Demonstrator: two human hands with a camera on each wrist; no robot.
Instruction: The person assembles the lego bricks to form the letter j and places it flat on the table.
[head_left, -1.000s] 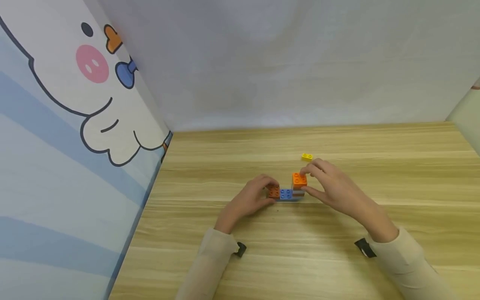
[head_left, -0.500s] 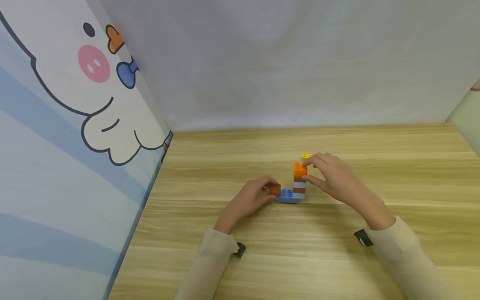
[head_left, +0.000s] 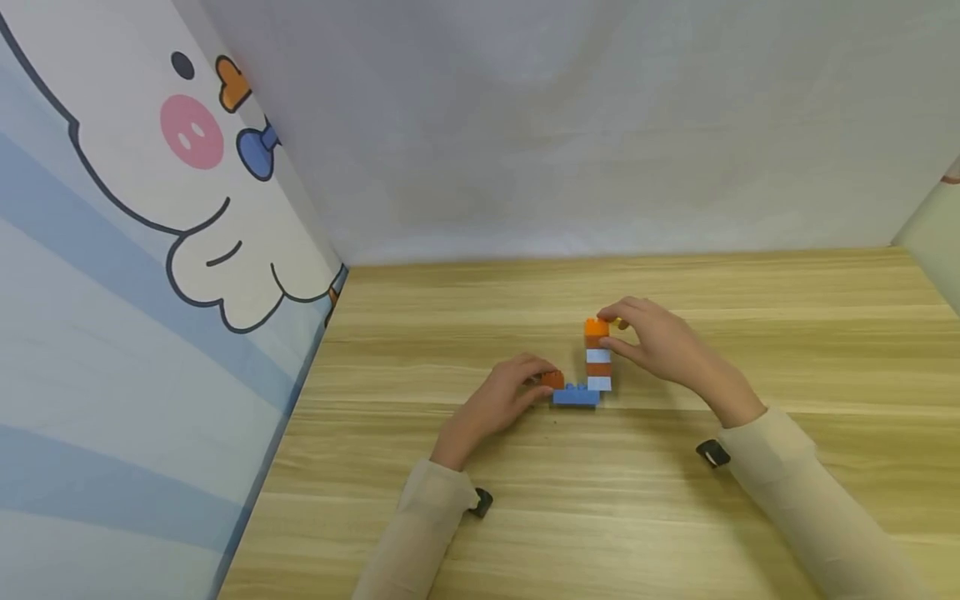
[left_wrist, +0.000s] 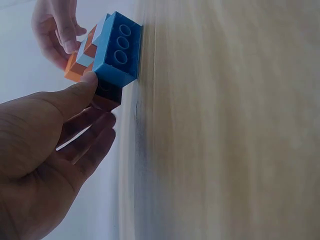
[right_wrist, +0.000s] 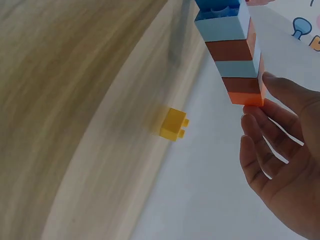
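In the head view my left hand [head_left: 495, 404] pinches a brown brick [head_left: 553, 380] at the left end of a blue brick [head_left: 576, 397]. A column of pale blue and brown bricks rises from the blue brick's right end, topped by an orange brick [head_left: 597, 325]. The thumb and fingers of my right hand [head_left: 667, 346] grip the column near its top. The left wrist view shows the hollow underside of the blue brick [left_wrist: 117, 75], so the joined bricks are tilted up. A yellow brick [right_wrist: 172, 124] lies apart on the table, mostly behind my right hand in the head view.
The wooden table [head_left: 420, 308] meets a pale cloth wall [head_left: 585, 167] at the back. On the left stands a panel [head_left: 112, 333] printed with a cartoon figure. Black straps [head_left: 712, 452] show near both sleeve cuffs.
The joined bricks have tipped, so the column's side now shows more and the stud tops less. My right hand has moved away toward the back and now covers most of the yellow brick.
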